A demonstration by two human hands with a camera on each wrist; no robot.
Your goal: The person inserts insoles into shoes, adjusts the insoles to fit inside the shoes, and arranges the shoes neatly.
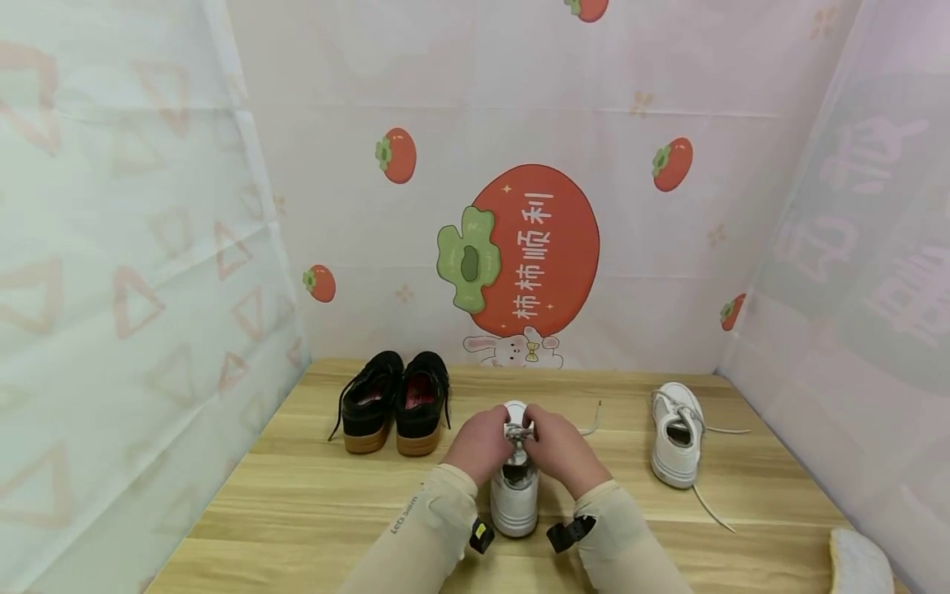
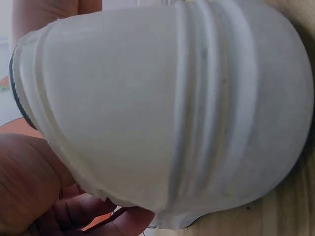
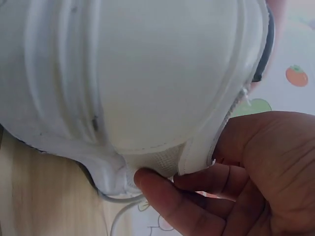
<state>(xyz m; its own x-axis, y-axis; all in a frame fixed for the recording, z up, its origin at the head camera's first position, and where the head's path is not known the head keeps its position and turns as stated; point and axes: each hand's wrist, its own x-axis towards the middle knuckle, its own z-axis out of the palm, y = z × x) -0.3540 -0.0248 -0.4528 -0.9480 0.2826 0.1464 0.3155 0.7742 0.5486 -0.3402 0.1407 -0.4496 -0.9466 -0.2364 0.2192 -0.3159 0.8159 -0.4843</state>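
A white sneaker (image 1: pixel 514 499) stands on the table directly in front of me, heel toward me and toe pointing away. Its grey lace crosses the tongue in a loose tangle, one end trailing to the right. My left hand (image 1: pixel 484 439) pinches the lace from the left, fingers curled over the front of the shoe. From the other side my right hand (image 1: pixel 562 450) pinches the lace too, its lower fingertips (image 3: pixel 152 184) against the shoe's mesh side. Both wrist views are filled largely by the sneaker's heel and side, so the lace between the fingers is mostly hidden.
A second white sneaker (image 1: pixel 677 437) with loose laces sits on the right. At the back left stands a pair of black shoes (image 1: pixel 419 404) with tan soles. A whitish rounded object (image 1: pixel 861 563) lies at the front right edge of the wooden table (image 1: pixel 297 503). Printed cloth walls surround it.
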